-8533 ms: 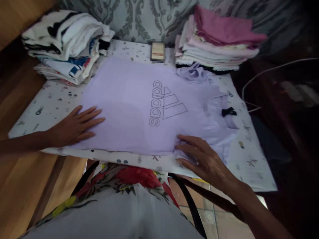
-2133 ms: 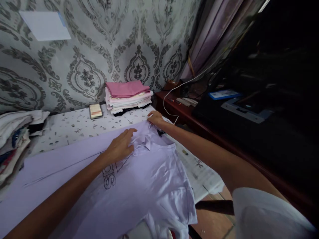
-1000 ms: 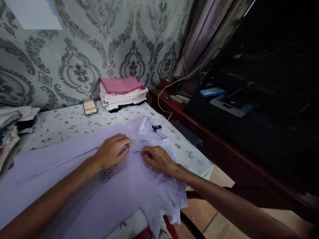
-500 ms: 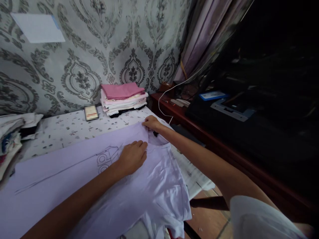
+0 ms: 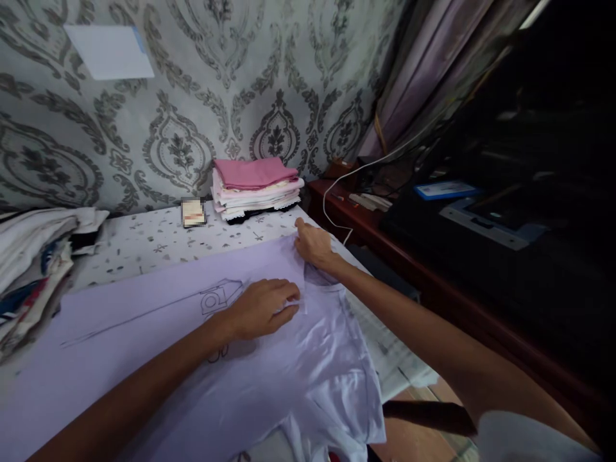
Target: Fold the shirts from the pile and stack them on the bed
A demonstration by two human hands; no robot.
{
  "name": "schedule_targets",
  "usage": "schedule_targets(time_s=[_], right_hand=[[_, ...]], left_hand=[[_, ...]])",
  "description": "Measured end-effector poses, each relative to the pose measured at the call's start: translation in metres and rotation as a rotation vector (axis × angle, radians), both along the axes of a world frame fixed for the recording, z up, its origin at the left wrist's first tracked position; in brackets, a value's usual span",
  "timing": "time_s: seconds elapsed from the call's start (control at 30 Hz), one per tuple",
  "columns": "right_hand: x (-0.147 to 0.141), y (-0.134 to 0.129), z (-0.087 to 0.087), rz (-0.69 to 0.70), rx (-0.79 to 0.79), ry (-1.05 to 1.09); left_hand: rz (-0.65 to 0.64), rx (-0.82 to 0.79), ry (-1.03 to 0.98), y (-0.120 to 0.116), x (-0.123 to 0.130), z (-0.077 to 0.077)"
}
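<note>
Lilac cloth shirt with dark outline print (image 5: 240, 385), part-folded on white patterned surface (image 5: 158, 240); left hand (image 5: 264, 309), right hand (image 5: 315, 247): fingers pinching its folded flap; uneven pull could skew the fold

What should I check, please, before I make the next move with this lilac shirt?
1. Right hand on lilac shirt: ok, at its far edge.
2. Left hand on the shirt: ok.
3. Left fingers pinching it: cannot tell.
4. Shirt smooth near the sleeve: not ok, creased.
5. Whole shirt on the table: not ok, sleeve passes the near edge.
6. Pink-topped pile apart from shirt: ok.
</note>
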State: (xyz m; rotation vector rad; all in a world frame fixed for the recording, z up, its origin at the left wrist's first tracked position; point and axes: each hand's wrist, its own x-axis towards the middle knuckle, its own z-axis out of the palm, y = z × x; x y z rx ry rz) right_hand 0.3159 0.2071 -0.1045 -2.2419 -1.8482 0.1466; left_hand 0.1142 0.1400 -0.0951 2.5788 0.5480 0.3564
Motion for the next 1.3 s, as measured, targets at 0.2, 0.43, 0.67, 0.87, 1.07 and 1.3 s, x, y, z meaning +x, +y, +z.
schedule_targets(time_s=[0.2, 0.43, 0.67, 0.87, 1.07, 1.3], right_hand=[[-0.001, 0.011, 0.011, -0.089, 0.027, 0.023], [0.032, 0.038, -0.004, -0.267, -0.092, 0.144], [0.038, 0.043, -0.023, -0.231, -0.071, 0.22], [0.046, 0.04, -0.027, -0.204, 0.013, 0.166], [0.016, 0.031, -0.029, 0.126, 0.2, 0.166], [-0.001, 0.037, -0.08, 0.415, 0.139, 0.088]], left_hand=[[0.281, -0.067, -0.159, 0.041, -0.027, 0.002], [0.281, 0.123, -0.039, 0.068, 0.003, -0.019], [0.186, 0.053, 0.136, 0.079, 0.036, -0.035], [0.101, 0.075, 0.245, 0.088, 0.036, -0.044], [0.121, 0.152, 0.249, 0.083, 0.045, -0.041], [0.395, 0.13, 0.367, 0.072, -0.003, -0.036]])
